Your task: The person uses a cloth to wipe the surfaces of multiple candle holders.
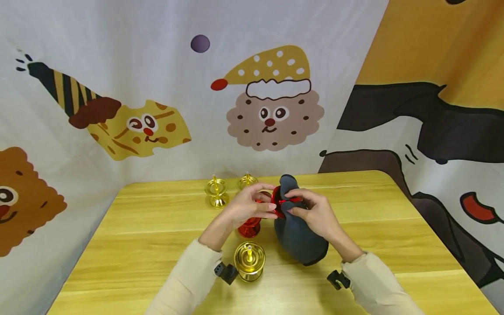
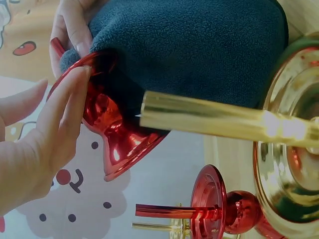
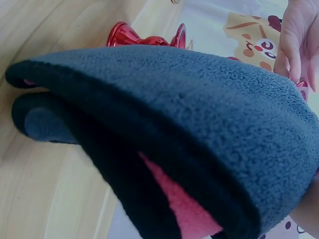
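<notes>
A shiny red candlestick (image 2: 102, 109) is held tilted, its dish and thin tube against a grey plush cloth (image 1: 299, 238). My right hand (image 1: 319, 212) pinches the cloth around the tube. The cloth hangs down in a thick fold, and its dark edge and pink inner side (image 3: 182, 204) show in the right wrist view. On the dish's rim rest the nearly straight fingertips of my left hand (image 1: 250, 203); in the left wrist view its thumb stands apart from the red metal.
A second red candlestick (image 1: 250, 229) stands under my left hand. Nearer the front is a gold candlestick (image 1: 250, 260); two more gold ones, left (image 1: 217, 192) and right (image 1: 247, 180), stand at the back of the wooden table (image 1: 157, 245). A cartoon-printed curtain (image 1: 157, 52) hangs behind.
</notes>
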Motion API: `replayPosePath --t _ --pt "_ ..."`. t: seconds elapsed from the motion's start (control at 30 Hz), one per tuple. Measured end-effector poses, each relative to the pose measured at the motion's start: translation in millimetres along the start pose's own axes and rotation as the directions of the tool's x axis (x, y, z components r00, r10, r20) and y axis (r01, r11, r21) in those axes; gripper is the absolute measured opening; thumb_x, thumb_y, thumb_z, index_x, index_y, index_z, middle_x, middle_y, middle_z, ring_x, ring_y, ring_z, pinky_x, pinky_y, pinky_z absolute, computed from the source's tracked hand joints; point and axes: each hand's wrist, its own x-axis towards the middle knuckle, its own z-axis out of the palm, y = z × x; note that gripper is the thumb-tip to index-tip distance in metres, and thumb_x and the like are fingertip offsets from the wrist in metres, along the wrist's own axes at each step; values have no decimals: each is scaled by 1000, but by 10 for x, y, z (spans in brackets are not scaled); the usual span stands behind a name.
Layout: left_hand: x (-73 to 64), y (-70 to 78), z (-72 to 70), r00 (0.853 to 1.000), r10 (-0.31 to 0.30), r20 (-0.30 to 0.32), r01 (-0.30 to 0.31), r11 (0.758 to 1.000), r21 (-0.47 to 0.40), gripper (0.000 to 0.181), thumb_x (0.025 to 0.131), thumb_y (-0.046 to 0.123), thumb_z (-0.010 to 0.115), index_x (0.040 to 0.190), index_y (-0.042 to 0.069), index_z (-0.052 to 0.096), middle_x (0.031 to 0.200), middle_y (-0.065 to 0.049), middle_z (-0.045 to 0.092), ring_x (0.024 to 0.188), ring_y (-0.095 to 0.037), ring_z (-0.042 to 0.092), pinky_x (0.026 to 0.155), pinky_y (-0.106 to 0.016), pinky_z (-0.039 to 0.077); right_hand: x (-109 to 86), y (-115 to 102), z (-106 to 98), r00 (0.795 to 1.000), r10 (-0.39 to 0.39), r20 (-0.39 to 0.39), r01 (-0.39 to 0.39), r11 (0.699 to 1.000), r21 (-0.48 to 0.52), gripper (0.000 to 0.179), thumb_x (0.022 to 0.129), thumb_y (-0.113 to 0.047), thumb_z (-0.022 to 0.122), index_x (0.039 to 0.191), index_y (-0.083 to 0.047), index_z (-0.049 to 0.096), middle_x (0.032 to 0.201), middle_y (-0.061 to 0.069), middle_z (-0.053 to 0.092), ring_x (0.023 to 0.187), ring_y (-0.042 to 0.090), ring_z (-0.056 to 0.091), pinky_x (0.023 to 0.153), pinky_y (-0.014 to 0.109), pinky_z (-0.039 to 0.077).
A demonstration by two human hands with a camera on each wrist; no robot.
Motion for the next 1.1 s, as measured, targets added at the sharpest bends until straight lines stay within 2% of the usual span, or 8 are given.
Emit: replayPosePath --t 0.13,0.23,0.47,0.67,0.8,0.97,1.1 --pt "-4 -8 9 1000 6 -18 -5 1000 20 50 83 -15 55 129 -1 44 93 -18 49 73 -28 64 72 -40 54 -7 -9 -10 1000 -1 -3 1 1000 6 30 77 6 67 106 -1 64 107 14 61 89 22 60 72 26 52" --pt "-2 -1 20 1000 6 -29 -5 1000 26 49 83 -14 57 129 -1 45 93 -20 51 71 -28 65 71 -40 55 -16 -19 -36 1000 6 -11 -6 1000 2 30 77 4 69 106 -1 65 103 14 62 82 18 59 68 25 52" --pt "-1 36 39 999 -6 -36 7 1000 11 49 82 -13 58 128 -1 45 90 -20 55 71 -30 66 77 -49 50 -17 -67 -123 1000 15 -12 -15 1000 6 32 76 3 70 108 -1 64 92 12 62 74 15 57 63 25 51" --pt "2 31 38 999 -16 -45 16 1000 -2 48 81 -13 59 126 -2 46 88 -19 55 74 -35 65 78 -50 49 -25 -112 -214 1000 9 -11 -9 1000 12 33 76 6 68 109 1 64 85 9 60 71 15 56 61 23 50" --pt "6 12 27 998 -18 -55 18 1000 -5 48 81 -14 59 126 -2 47 88 -18 54 72 -33 65 78 -49 50 -40 -151 -299 1000 -1 0 1 999 36 33 78 8 65 110 3 62 86 12 58 72 15 59 64 24 53" --pt "2 -5 -17 998 -14 -62 12 999 -36 45 84 -14 53 127 -4 44 85 -15 50 67 -24 64 79 -48 50 -47 -196 -423 999 -24 -27 25 1000 16 34 77 10 65 110 3 63 84 15 56 69 13 58 63 23 53" --pt "-9 11 -48 998 -4 -59 1 999 -43 42 88 -13 48 128 -4 43 89 -16 51 68 -23 63 77 -43 52 -26 -178 -434 999 -47 19 47 998 -30 36 77 12 64 112 1 62 97 15 60 74 12 59 66 22 53"
